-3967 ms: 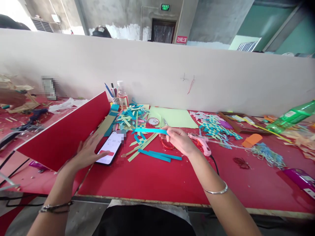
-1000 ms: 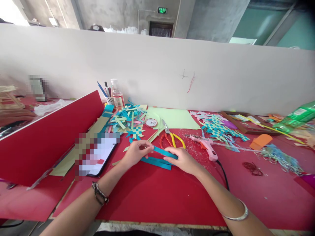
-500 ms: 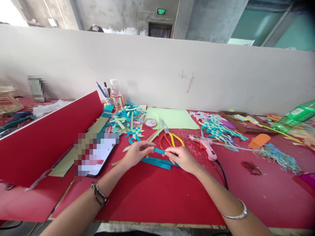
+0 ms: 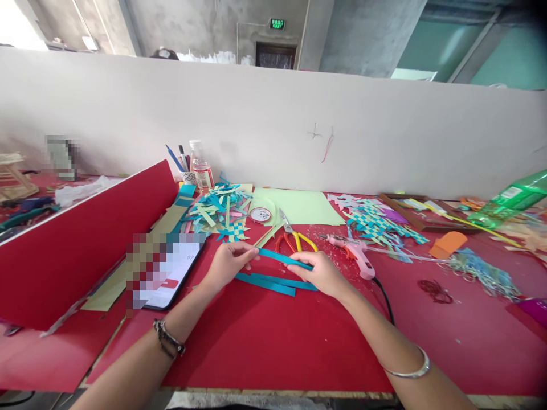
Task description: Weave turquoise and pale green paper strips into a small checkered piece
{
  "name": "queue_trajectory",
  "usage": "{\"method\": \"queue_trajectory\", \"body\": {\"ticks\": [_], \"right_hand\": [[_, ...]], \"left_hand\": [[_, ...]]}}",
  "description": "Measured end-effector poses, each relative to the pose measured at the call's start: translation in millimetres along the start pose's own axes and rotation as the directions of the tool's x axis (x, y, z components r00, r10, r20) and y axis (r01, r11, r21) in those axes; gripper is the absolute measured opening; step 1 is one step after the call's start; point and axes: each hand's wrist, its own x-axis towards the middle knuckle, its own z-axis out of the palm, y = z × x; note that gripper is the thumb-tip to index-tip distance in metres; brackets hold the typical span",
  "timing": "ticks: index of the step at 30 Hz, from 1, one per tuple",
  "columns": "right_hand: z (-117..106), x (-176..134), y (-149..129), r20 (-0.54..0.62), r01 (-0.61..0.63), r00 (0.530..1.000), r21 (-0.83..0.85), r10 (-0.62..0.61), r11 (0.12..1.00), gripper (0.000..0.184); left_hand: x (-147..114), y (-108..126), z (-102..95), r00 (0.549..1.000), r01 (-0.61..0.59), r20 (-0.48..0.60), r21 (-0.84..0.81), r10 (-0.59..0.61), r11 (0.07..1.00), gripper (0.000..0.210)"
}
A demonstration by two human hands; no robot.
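Observation:
A blue paper strip [image 4: 276, 258] is stretched between my two hands, a little above the red table. My left hand [image 4: 228, 263] pinches its left end between thumb and fingertips. Toward the right end, my right hand [image 4: 316, 270] grips it with the fingers closed. Just below lie more blue strips [image 4: 269, 285], overlapping on the table. Scissors with red and yellow handles [image 4: 301, 242] rest right behind the held strip. A pink glue gun [image 4: 356, 253] lies to the right of my right hand, its black cord running toward me.
A phone [image 4: 173, 279] lies left of my left arm, beside a red upright board [image 4: 94, 239]. Piled paper strips [image 4: 220, 208], a tape roll [image 4: 260, 214] and a pale green sheet [image 4: 310, 206] are behind. Woven paper pieces [image 4: 376, 222] and a green bottle [image 4: 513, 199] lie right.
My hands have moved apart, the left one shifting left, so a longer length of the blue strip shows between them. The strips on the table are more exposed.

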Motion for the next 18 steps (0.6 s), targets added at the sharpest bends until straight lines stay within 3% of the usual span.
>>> {"method": "queue_trajectory", "body": {"ticks": [7, 10, 14, 18], "right_hand": [[-4.1, 1.8, 2.6, -0.081, -0.076, 0.993, 0.097, 0.084, 0.992, 0.025], [-5.3, 3.0, 4.4, -0.172, -0.065, 0.98, 0.186, 0.097, 0.98, 0.024], [-8.4, 4.2, 7.0, -0.348, 0.008, 0.93, 0.334, 0.115, 0.943, 0.021], [-10.1, 5.8, 10.7, -0.442, 0.039, 0.879, 0.441, 0.179, 0.897, 0.021]], "left_hand": [[1.9, 3.6, -4.4, 0.997, 0.025, -0.07, -0.002, -0.025, 1.0, 0.028], [3.1, 2.5, -7.6, 0.997, 0.024, -0.074, -0.005, -0.024, 1.0, 0.029], [5.0, 2.6, -11.5, 0.993, 0.022, -0.118, -0.053, -0.028, 0.998, 0.029], [6.1, 2.2, -12.5, 0.989, 0.033, -0.139, -0.078, -0.043, 0.996, 0.03]]}}
